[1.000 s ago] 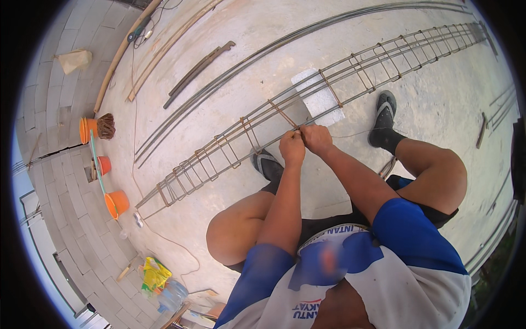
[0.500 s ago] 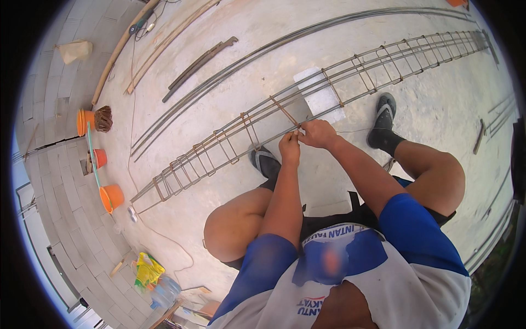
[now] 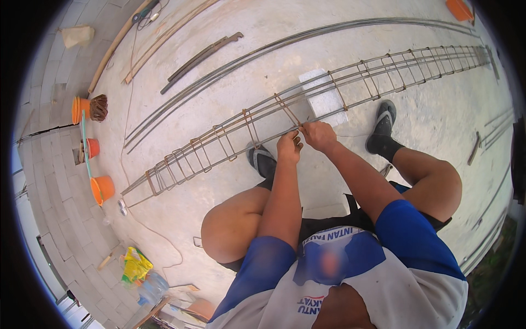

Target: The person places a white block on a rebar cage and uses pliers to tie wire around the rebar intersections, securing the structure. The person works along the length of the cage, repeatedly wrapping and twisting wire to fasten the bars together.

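From the head camera I look down on a person squatting on a pale concrete floor point(image 3: 230, 230), knees spread, with both forearms reaching toward twelve o'clock. The left hand point(image 3: 289, 147) and the right hand point(image 3: 319, 135) meet just above the centre of the view, almost touching each other, on the near long bar of a rebar cage point(image 3: 230, 134). Both hands are clenched at the spot where one tilted rusty stirrup point(image 3: 287, 111) crosses that bar; I cannot tell whether the fingers pinch a wire, a tool or only the steel, as the joint is too small and hidden by the knuckles.

The cage lies on the floor and runs in a long curve from about eight o'clock, past the hands, out to about two o'clock, with stirrups spaced along it. Under the cage, just beyond the hands at twelve o'clock, sits a white block point(image 3: 324, 98).

The left foot point(image 3: 263, 160) in a sandal is planted just left of the left hand, close beside the cage. The right foot point(image 3: 383, 122), in a dark sock and sandal, stands at two o'clock from the hands, also beside the cage.

Loose long bars point(image 3: 230, 66) lie beyond the cage toward eleven o'clock. At nine o'clock, well apart from the hands, orange buckets point(image 3: 102, 189) stand along the edge of a block-paved strip. At seven o'clock there is a yellow bag point(image 3: 135, 264).
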Available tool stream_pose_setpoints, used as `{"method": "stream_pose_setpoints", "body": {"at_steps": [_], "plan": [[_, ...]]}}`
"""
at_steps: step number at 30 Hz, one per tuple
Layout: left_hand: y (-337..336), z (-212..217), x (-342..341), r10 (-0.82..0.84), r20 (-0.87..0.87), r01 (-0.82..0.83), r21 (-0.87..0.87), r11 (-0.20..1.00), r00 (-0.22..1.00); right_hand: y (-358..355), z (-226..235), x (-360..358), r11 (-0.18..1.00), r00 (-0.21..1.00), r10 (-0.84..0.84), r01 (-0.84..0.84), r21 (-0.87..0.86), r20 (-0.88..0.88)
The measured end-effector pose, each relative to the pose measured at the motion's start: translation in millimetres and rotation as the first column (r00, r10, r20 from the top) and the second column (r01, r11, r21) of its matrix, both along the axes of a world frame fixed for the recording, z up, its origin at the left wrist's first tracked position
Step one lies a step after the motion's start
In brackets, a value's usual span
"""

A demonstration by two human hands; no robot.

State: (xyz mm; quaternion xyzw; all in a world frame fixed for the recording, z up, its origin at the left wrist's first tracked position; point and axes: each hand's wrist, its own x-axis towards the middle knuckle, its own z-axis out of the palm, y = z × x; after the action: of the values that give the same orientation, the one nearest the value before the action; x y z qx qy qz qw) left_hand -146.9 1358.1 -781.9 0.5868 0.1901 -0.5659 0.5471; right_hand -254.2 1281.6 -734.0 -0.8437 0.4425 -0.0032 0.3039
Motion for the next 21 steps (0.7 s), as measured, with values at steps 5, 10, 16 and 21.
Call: {"method": "stream_pose_setpoints", "body": {"at_steps": [5,10,16,21], "plan": [[-3,-13,-3,0.078,-0.269,-0.158,-0.289,0.944,0.960,-2,10,2,0.998,0.997,0.046,-0.043,0.042,-0.067],[-1,-19,8,-0.009,-0.431,-0.200,-0.436,0.878,0.902,2,13,5,0.995,0.994,0.070,-0.064,0.075,-0.079],[-10,-7,-7,0.145,-0.354,-0.279,-0.366,0.888,0.924,2,4,6,0.995,0.984,0.099,-0.100,0.000,-0.146],[-12,-10,-6,0.162,-0.386,-0.295,-0.317,0.901,0.908,4,-2,4,0.995,0.994,0.065,-0.071,-0.066,-0.091]]}}
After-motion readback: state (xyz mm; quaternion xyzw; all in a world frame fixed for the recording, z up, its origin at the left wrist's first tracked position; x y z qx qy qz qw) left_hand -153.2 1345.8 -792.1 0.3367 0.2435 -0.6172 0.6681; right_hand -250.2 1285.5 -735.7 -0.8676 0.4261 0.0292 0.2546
